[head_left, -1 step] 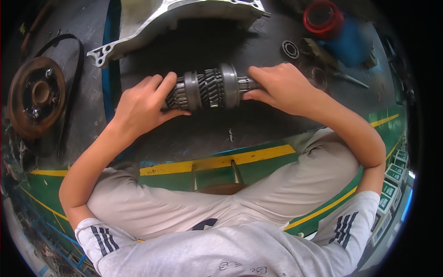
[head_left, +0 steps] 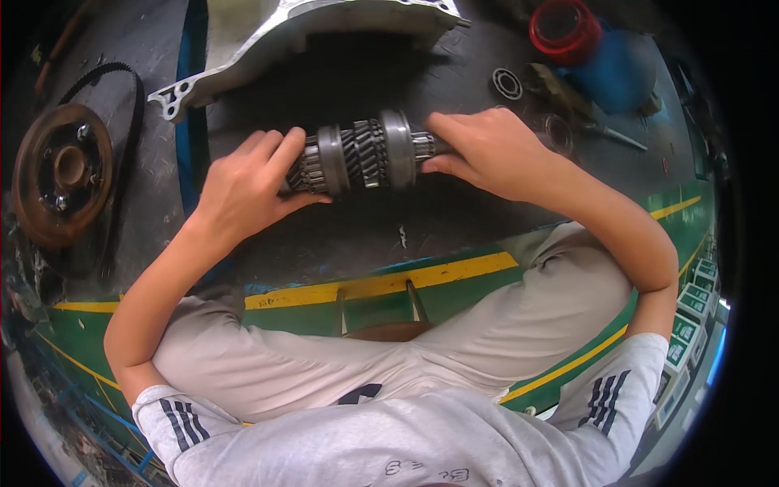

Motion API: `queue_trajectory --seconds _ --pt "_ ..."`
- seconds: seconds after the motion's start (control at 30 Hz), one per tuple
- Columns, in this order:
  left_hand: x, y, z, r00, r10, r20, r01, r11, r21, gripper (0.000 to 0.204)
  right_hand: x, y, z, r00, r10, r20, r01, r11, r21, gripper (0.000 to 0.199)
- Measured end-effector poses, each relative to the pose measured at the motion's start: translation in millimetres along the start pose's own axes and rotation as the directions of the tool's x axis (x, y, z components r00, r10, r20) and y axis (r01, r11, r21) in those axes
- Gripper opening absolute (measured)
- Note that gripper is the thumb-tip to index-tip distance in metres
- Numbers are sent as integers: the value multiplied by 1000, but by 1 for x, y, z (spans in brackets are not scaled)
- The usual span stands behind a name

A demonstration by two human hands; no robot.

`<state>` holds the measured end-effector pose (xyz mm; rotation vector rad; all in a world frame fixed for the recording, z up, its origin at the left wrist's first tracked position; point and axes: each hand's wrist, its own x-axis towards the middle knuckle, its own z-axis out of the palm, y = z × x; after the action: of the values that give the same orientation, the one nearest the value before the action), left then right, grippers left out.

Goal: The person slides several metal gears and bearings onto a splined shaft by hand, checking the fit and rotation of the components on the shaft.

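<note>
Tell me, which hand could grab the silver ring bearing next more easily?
Probably the right hand: it's nearer the silver ring bearing; the left hand is farther away. Both hold the gear shaft.

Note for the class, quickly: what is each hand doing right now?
Left hand: closed, holding the left end of the geared shaft.
Right hand: closed, holding its right end.

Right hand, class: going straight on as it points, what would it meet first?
Past the shaft end it holds, the right hand would probably meet the wide grey ring; depth is unclear.
</note>
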<state>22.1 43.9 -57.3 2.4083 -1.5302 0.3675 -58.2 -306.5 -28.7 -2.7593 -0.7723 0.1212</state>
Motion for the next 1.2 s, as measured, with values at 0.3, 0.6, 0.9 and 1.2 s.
queue_trajectory --seconds 0.3,0.6,0.9,1.2 --pt "20 4 -8 985 -48 168 85 970 -227 87 -5 -5 2 995 -30 -94 40 994 103 40" --pt "37 22 -11 970 122 210 -75 973 -218 113 -10 19 -48 967 61 -246 -72 997 -35 26" --pt "54 27 -7 978 118 172 -59 947 -315 102 -31 47 -61 902 363 235 -326 928 -182 42" --pt "43 26 -7 986 86 146 -34 944 -328 104 -72 51 -97 934 301 195 -327 937 119 32"
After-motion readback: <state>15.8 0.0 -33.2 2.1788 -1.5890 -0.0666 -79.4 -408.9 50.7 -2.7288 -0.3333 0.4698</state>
